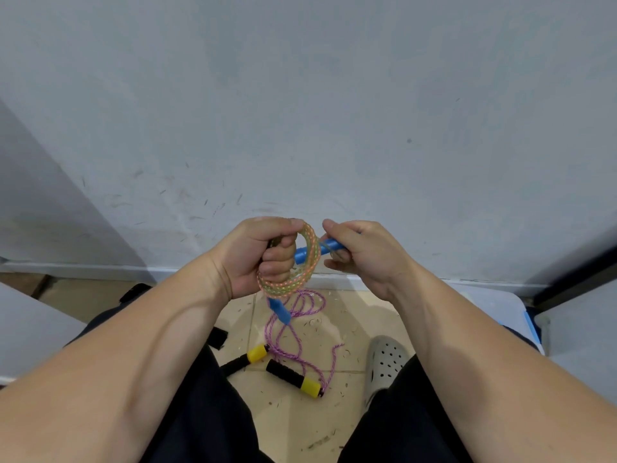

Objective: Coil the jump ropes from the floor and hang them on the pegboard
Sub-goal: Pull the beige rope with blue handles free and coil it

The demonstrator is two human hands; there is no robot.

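While my left hand (pixel 260 259) curls tight round the coiled orange-green rope (pixel 312 262), my right hand (pixel 364 252) grips its blue handle (pixel 330 244) just beside; the purple rope (pixel 300 362) lies on the tiled floor (pixel 300 416) below, between my knees.

Coiled rope (pixel 302 262): held in L hand (pixel 263 255), in front of wall (pixel 300 111).
Upper handle (pixel 320 248): crossed by coil; gripped by R hand (pixel 360 252).
Lower handle (pixel 279 309): hung below coil.
Loose rope (pixel 293 329): laid on floor (pixel 300 422) beneath hands, betw. legs.
Shoe (pixel 385 362): on floor, R of loose rope.
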